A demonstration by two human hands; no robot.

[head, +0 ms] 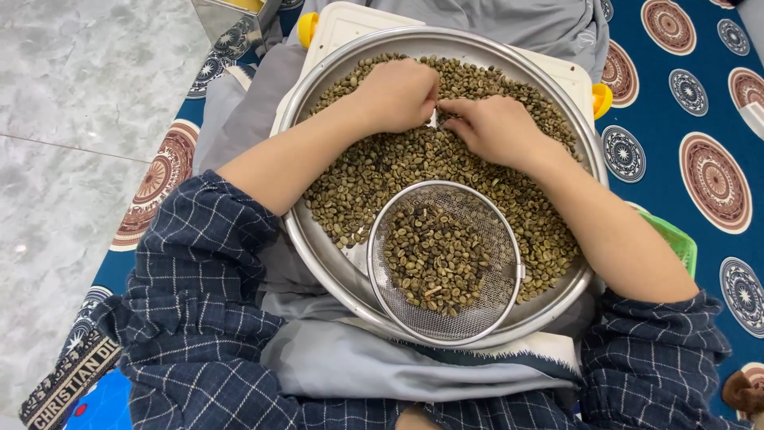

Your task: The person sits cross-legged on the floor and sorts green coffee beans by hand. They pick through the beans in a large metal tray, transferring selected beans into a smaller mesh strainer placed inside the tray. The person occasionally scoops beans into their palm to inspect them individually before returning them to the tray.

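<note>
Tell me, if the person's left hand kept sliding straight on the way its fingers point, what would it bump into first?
The left hand points across the green beans toward the right hand. Their fingertips nearly meet in the metal tray, so it would likely meet the right hand's fingers first, though depth is hard to judge.

shiny metal pan (318,76), wire-mesh sieve (493,299), matt beans (374,171)

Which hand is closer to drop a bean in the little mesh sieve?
Probably the right hand: the round metal mesh sieve lies on the right of the big steel tray, just under that forearm; the left hand is farther away.
</note>
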